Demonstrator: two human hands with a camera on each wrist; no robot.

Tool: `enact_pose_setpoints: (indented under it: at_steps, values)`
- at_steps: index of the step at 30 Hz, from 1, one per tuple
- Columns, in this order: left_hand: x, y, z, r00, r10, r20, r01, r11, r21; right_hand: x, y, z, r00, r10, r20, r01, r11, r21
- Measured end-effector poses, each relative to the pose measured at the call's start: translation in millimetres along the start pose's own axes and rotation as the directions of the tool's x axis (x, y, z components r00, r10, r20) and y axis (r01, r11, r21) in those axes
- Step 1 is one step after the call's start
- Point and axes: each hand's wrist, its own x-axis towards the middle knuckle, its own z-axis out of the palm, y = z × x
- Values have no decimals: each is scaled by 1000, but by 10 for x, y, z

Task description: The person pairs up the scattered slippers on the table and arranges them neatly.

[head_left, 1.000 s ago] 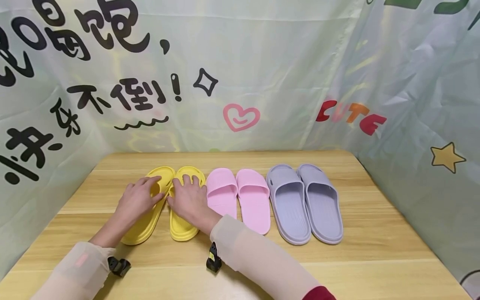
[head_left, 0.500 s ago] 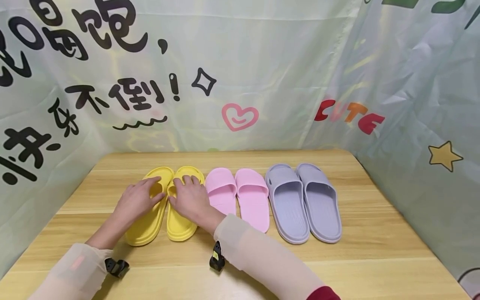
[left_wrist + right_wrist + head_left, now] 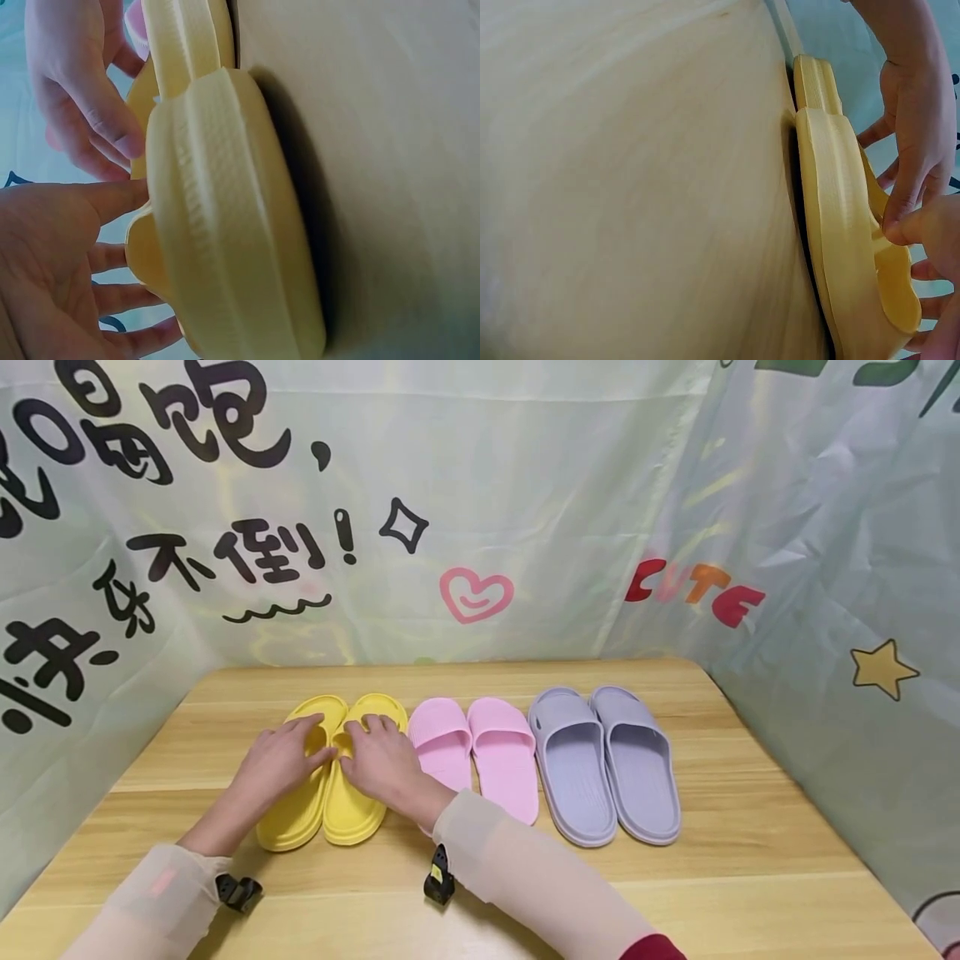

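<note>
A pair of yellow slippers lies side by side at the left of the row, toes toward the back. My left hand [image 3: 273,760] holds the left yellow slipper [image 3: 292,814] at its strap, fingers on the outer side and thumb near the inner edge. My right hand [image 3: 382,760] holds the right yellow slipper [image 3: 356,814] in the same way, its thumb close to the left one. In the left wrist view, a yellow sole [image 3: 225,225] fills the middle, beside the left hand's spread fingers. The right wrist view has the right hand [image 3: 941,232] at the strap. Fingers partly hide both straps.
Right of the yellow pair stand pink slippers [image 3: 510,777], partly behind my right forearm. Further right is a larger grey-purple pair [image 3: 581,777]. All lie on a wooden table [image 3: 712,902], with a printed cloth [image 3: 555,485] rising behind and at the sides.
The heel of the right yellow slipper has swung left and the left one's heel has shifted slightly right, so the pair now lies closer together. Both hands have kept their hold.
</note>
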Motion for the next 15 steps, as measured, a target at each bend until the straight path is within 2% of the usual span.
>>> enact_pose_setpoints:
  at_steps: [8, 15]
  values:
    - [-38, 18, -40, 1000, -5, 29, 5, 1000, 9, -1, 77, -63, 997, -69, -26, 68, 997, -32]
    - [-63, 87, -99, 1000, -5, 27, 5, 1000, 26, -2, 130, -120, 997, -71, -8, 71, 997, -16]
